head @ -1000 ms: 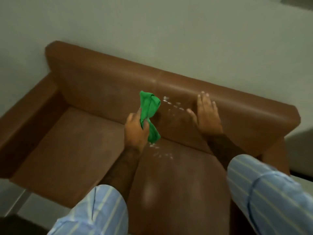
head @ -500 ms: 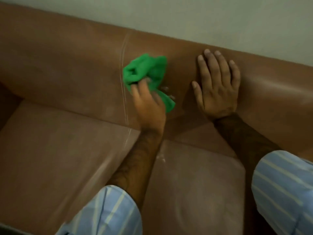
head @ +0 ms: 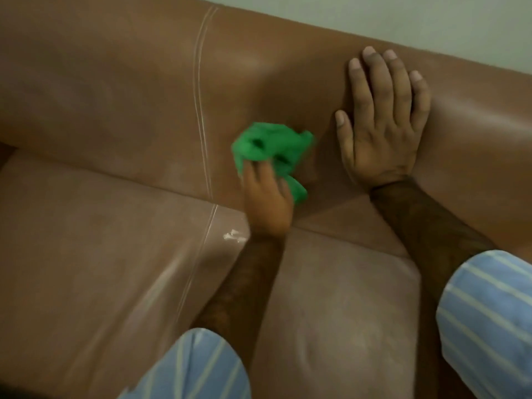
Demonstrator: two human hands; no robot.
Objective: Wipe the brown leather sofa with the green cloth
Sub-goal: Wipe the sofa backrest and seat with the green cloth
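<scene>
We keep our left hand (head: 266, 201) closed in a grip on the bunched green cloth (head: 270, 151), pressing it to the brown leather sofa (head: 115, 90) backrest, while our right hand (head: 380, 125), open and empty beside it, braces us.

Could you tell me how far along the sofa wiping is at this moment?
Under way, on the backrest. The left hand grips the bunched green cloth against the lower backrest of the brown leather sofa, while the right hand lies flat beside it. No specks show there now. White specks remain on the seat cushion, and the wider seat looks dull, likely unwiped.
</scene>
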